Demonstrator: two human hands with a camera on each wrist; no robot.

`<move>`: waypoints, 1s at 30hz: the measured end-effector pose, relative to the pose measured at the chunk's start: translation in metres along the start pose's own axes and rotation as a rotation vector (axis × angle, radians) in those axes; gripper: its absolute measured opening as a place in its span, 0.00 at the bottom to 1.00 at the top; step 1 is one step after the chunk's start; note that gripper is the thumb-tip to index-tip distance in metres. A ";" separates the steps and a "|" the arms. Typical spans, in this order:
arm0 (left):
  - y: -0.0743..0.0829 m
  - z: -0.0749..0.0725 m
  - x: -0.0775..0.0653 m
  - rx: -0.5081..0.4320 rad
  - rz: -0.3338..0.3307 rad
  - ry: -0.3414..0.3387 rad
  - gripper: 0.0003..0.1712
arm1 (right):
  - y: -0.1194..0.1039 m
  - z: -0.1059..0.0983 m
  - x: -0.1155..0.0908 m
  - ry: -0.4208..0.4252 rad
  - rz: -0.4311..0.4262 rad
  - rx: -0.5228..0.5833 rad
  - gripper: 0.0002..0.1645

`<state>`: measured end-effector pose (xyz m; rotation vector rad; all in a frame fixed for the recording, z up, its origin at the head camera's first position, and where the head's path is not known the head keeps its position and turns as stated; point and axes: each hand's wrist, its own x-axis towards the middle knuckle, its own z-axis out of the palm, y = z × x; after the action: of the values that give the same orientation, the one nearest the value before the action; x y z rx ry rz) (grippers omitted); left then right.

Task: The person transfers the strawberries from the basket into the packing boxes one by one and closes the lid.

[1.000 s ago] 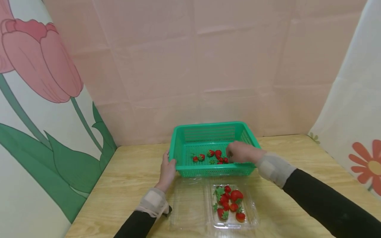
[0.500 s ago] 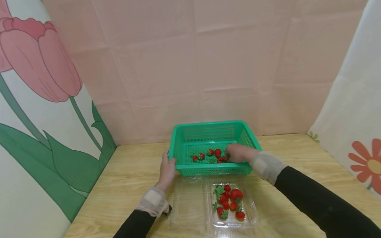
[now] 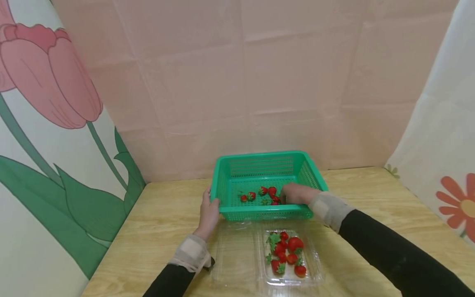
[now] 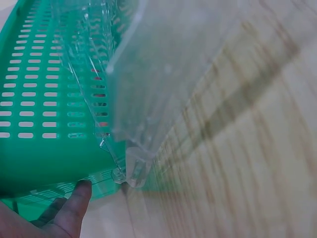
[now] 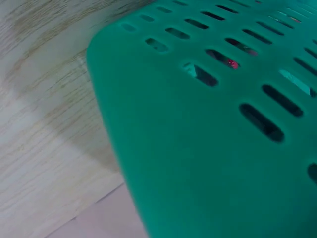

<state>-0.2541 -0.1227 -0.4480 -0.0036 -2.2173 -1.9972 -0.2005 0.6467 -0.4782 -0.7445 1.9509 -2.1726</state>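
Observation:
A green plastic basket (image 3: 267,212) stands at the back of the table with several strawberries (image 3: 263,190) on its floor. My left hand (image 3: 209,212) grips the basket at its left side; in the left wrist view fingers (image 4: 74,210) lie against the green wall. My right hand (image 3: 298,193) reaches down inside, over the front right part, right beside a small cluster of berries. Its fingertips are hidden, so I cannot tell whether they pinch a strawberry. The right wrist view shows the basket wall (image 5: 163,134) from outside, red berries glimpsed through its slots.
In front of the basket lies an opened clear plastic clamshell box (image 3: 315,264). Its right half holds several strawberries (image 3: 295,244); its lid (image 3: 236,260) lies flat to the left. The wooden table (image 3: 163,231) meets a pink backdrop, with flower-printed sheets at both sides.
My right hand has shifted slightly left and lower in the basket and now covers a berry that showed earlier. The left hand and the box have stayed put.

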 end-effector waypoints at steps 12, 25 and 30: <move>0.000 0.000 0.001 -0.001 -0.009 0.002 0.32 | 0.006 -0.015 -0.004 0.108 0.046 0.053 0.36; 0.036 -0.006 -0.019 -0.005 -0.036 -0.052 0.32 | 0.005 -0.013 -0.008 0.101 0.023 0.062 0.34; 0.012 -0.003 -0.009 0.002 -0.013 -0.015 0.31 | 0.005 -0.017 -0.005 0.012 0.053 -0.073 0.38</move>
<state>-0.2434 -0.1233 -0.4375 -0.0032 -2.2338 -2.0088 -0.2045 0.6631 -0.4850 -0.6837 2.0408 -2.0908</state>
